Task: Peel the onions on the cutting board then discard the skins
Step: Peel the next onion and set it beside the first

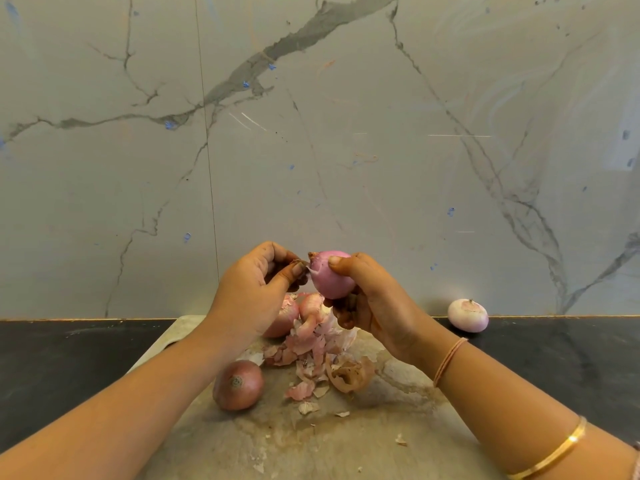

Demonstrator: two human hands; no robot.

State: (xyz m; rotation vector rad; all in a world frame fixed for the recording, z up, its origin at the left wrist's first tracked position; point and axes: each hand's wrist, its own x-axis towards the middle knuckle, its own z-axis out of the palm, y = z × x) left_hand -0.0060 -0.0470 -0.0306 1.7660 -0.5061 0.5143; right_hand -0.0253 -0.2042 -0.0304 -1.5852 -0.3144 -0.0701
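Between the two sets of fingers, lifted above the board: held onion, nearly bare, pink and glossy. Gripped by right hand, fingers curled underneath, thumb on top. Left hand just left of it, fingers together, pinching a scrap of skin at the onion's tip.

Progress, as judged: under halfway.
- Done: one peeled onion on tabletop, well right of right fingers, against the wall.
- Nearly done: held onion, last scrap coming off.
- Left: two onions with skin on, directly below the fingers; near onion, also unpeeled, further below left fingers, toward the body.
- Skins heaped on board straight under the fingers. None discarded; no bin in view.

Room:
- Wall close behind the fingers, little space that way.
- Bare dark tabletop wide open left of left fingers and right of right fingers.
- Board's left edge visible, near onion close to it, may roll off if nudged.
- Board's right edge hidden under right forearm, cannot tell.
- Front of board mostly free, a few flakes only.
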